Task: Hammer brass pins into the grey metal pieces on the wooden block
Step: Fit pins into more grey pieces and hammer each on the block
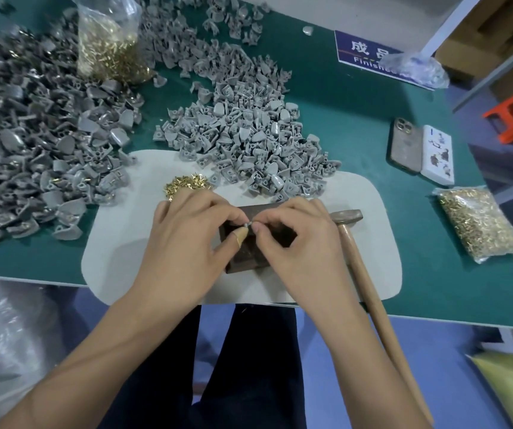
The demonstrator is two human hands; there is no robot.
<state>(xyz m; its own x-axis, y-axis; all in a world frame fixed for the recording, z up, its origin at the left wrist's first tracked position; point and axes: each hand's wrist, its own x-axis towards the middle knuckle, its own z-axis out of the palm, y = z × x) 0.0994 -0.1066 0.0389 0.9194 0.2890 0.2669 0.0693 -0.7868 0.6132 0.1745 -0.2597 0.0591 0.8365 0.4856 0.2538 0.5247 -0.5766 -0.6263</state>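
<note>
Both hands meet over the dark wooden block (242, 258) at frame centre, on a white mat (119, 243) on the green bench (372, 144). Left hand (187, 236) and right hand (295, 239): fingertips closed together in a pinching grip on a small grey metal piece (248, 224) atop the block. Loose brass pins (187, 184) just above the left hand. Hammer (357, 243) lies right of the block, unheld. Grey pieces heaped (249, 134) across upper frame.
</note>
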